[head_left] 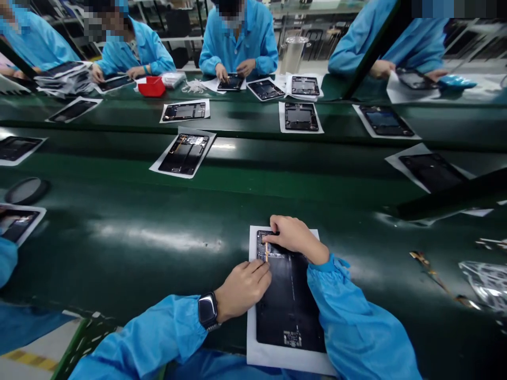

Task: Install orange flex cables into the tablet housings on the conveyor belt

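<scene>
An opened black tablet body [289, 303] lies on a white sheet [277, 361] on the green bench in front of me. A thin orange ribbon strip [266, 252] runs upright near its top left corner. My left hand [243, 287], a smartwatch on the wrist, has its fingers closed together in a pinch at the strip's lower end. My right hand [291, 236] rests curled on the tablet's top edge, fingertips pressing beside the strip's upper end.
More opened tablets on white sheets [184, 154] [301, 117] lie along the green conveyor [158, 237]. Several people in blue coats work at the far side. A red tray [151, 86] stands at the back left. Loose ribbon parts [431, 274] and foil lie at right.
</scene>
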Tool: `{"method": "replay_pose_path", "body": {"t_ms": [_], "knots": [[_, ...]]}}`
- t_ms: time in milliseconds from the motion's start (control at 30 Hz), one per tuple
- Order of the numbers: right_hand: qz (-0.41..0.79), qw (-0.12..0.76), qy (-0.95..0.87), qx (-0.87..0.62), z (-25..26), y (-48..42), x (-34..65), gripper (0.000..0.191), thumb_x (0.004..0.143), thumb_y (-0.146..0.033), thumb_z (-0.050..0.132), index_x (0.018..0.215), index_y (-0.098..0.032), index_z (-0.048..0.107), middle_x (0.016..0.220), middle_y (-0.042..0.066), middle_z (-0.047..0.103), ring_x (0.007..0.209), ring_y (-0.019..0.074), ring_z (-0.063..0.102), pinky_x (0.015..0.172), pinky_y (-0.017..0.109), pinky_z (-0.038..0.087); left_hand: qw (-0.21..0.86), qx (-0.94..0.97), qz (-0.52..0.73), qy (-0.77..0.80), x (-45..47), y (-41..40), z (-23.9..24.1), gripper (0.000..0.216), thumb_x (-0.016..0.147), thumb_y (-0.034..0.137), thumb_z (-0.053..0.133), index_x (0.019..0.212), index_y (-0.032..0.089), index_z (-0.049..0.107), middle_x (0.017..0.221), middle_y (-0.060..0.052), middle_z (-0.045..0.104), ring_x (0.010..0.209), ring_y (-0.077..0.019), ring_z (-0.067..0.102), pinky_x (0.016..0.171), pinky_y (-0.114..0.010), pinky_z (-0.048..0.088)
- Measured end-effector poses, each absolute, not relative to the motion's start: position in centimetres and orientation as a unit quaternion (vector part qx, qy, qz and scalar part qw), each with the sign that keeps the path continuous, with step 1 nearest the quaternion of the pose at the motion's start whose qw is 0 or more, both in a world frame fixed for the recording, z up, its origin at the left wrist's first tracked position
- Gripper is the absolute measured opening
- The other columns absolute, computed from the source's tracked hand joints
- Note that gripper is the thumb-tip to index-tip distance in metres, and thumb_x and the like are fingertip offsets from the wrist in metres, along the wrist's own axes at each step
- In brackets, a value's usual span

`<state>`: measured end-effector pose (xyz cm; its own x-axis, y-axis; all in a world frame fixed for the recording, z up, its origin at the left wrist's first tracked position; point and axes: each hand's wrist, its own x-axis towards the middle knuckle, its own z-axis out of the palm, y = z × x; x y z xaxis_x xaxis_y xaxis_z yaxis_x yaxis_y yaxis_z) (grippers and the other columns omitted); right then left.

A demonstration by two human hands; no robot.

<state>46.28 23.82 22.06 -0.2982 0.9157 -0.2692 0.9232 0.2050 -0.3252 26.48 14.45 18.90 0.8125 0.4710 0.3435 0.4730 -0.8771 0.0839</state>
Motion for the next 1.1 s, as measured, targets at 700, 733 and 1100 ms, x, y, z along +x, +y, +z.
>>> {"method": "replay_pose_path", "body": {"t_ms": [700,733,1100], "knots": [[-0.213,0.005,0.780,0.589,22.09,23.92,46.43,0.033,0.079,-0.048,0.073,0.078,-0.023,0.051,0.078,-0.001,0.065,0.069,0.0180,0.059,0.053,0.027,0.023,0.017,-0.958,-0.149,-0.242,26.82,14.44,19.70,0.022,0.098,0.011,0.040,0.101,0.008,0.061,0.111,-0.015,0.067,0.104,-0.0236,0.062,0.078,-0.033,0.053],[-0.213,0.005,0.780,0.588,22.07,23.93,46.43,0.034,0.079,-0.048,0.073,0.078,-0.023,0.051,0.077,-0.001,0.064,0.069,0.0179,0.059,0.052,0.027,0.023,0.015,-0.959,-0.144,-0.242,26.83,14.43,19.74,0.022,0.098,0.011,0.040,0.101,0.008,0.061,0.112,-0.015,0.067,0.104,-0.0237,0.062,0.078,-0.033,0.053],[-0.216,0.008,0.777,0.592,22.20,23.93,46.45,0.033,0.079,-0.049,0.072,0.078,-0.023,0.052,0.077,-0.001,0.065,0.068,0.0180,0.060,0.052,0.027,0.023,0.029,-0.962,-0.133,-0.237,26.93,14.23,19.53,0.021,0.098,0.009,0.039,0.101,0.006,0.059,0.110,-0.017,0.066,0.104,-0.0243,0.063,0.079,-0.034,0.054]]}}
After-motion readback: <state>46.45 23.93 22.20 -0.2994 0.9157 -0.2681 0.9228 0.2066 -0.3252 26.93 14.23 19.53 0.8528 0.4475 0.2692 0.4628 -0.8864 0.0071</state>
